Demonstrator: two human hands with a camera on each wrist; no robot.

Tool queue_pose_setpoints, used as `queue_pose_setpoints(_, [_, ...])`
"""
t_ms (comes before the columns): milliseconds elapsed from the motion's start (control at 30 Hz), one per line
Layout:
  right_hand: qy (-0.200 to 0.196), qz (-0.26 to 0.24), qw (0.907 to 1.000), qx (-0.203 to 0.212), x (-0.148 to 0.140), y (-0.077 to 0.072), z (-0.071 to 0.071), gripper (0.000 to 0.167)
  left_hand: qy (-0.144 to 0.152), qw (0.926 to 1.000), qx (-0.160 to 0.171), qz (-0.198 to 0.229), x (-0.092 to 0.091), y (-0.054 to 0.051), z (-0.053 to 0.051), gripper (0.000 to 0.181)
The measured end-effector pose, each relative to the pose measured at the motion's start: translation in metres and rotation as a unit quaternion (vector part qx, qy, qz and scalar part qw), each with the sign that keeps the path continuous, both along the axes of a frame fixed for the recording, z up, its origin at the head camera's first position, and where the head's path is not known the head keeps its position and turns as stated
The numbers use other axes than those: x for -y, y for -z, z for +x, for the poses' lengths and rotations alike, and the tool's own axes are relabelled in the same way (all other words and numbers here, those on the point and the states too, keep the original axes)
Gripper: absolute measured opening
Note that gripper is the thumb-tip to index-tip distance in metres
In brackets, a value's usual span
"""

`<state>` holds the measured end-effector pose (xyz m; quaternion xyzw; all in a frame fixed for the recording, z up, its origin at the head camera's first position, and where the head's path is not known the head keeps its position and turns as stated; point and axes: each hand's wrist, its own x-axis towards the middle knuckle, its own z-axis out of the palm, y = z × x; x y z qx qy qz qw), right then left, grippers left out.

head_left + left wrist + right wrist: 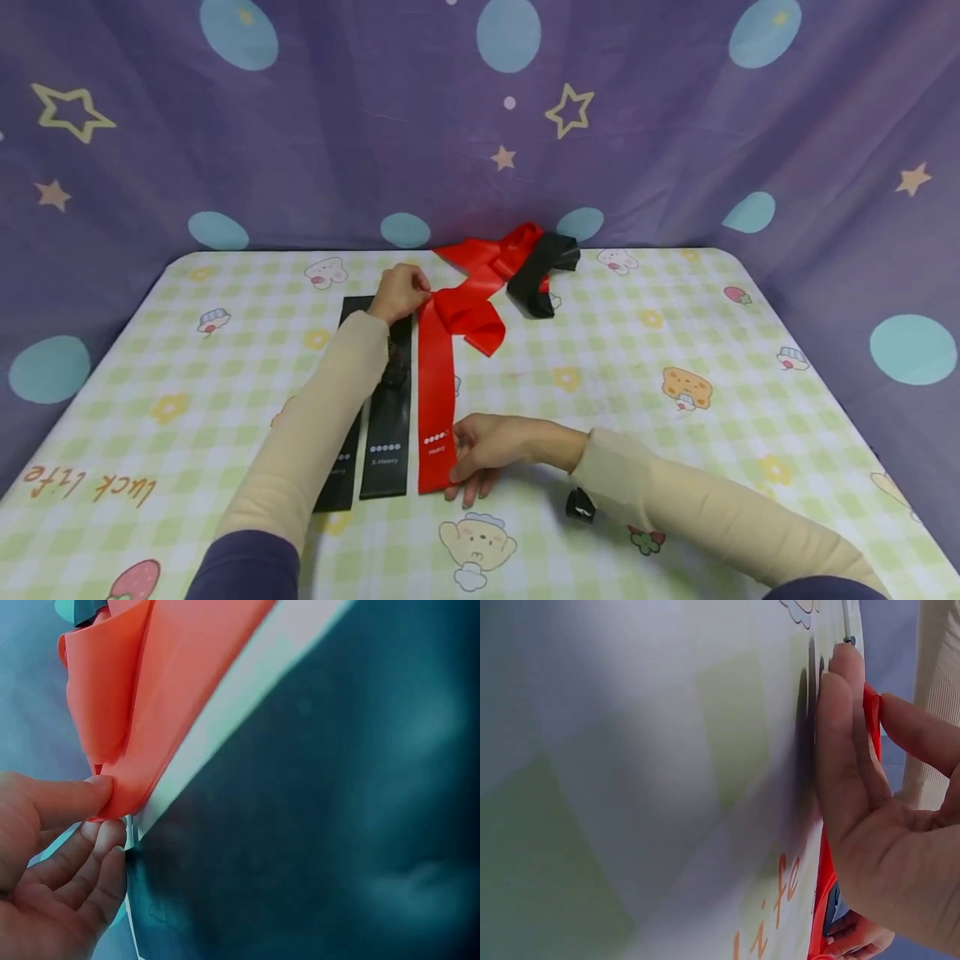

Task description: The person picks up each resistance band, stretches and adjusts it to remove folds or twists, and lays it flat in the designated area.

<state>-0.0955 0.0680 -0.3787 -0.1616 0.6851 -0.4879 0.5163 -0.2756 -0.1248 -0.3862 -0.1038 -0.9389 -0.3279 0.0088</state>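
Observation:
A red resistance band point(437, 383) marked "Heavy" lies flat, lengthwise on the table. My left hand point(400, 293) pinches it at its far fold, thumb on top, which the left wrist view shows close up on the red band point(187, 682). At the near end my right hand point(487, 450) pinches the band's right corner between thumb and fingers; the right wrist view shows the red edge point(872, 720) between them. Left of the red strip lies a black band point(386, 450) marked "X-Heavy". Another black strip point(337, 483) beside it is partly hidden by my left forearm.
Beyond my left hand the red band runs on in loose folds point(480, 321). A black band piece point(536, 279) lies bunched over red folds near the table's back edge. The checked tablecloth point(600, 367) reaches back to a purple curtain point(420, 125).

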Motion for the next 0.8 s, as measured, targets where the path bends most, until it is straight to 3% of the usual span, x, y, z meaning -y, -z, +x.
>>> queue_pose_setpoints(300, [-0.022, 0.019, 0.9991, -0.031, 0.0013, 0.0028, 0.0022, 0.005, 0.005, 0.9997, 0.017, -0.018, 0.0015, -0.0013, -0.0022, 0.008])
queue_pose_setpoints(567, [-0.025, 0.031, 0.9990, -0.022, 0.0033, 0.0020, 0.0038, 0.001, 0.004, 0.9994, 0.021, -0.026, 0.0010, -0.0014, -0.0002, 0.007])
queue_pose_setpoints(800, [-0.012, 0.064, 0.9954, -0.070, -0.0035, -0.0040, 0.0036, 0.015, 0.007, 0.9993, 0.022, -0.029, -0.0006, -0.0009, -0.0006, 0.009])
